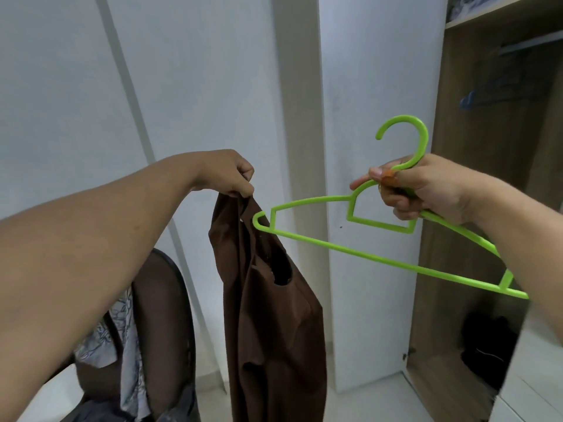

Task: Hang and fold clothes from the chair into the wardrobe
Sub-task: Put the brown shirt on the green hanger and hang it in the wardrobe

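A brown garment hangs straight down from my left hand, which pinches its top edge in front of the white wall. My right hand grips a bright green plastic hanger by its neck, hook pointing up. The hanger's left tip touches the garment near its top. The chair stands at the lower left with a patterned white shirt draped over it. On the right the wardrobe stands open, with a rail near its top.
The wardrobe's white door stands open between the garment and the wardrobe interior. A blue hanger hangs on the rail. Dark folded clothes lie on the wardrobe floor. More fabric sits on the top shelf.
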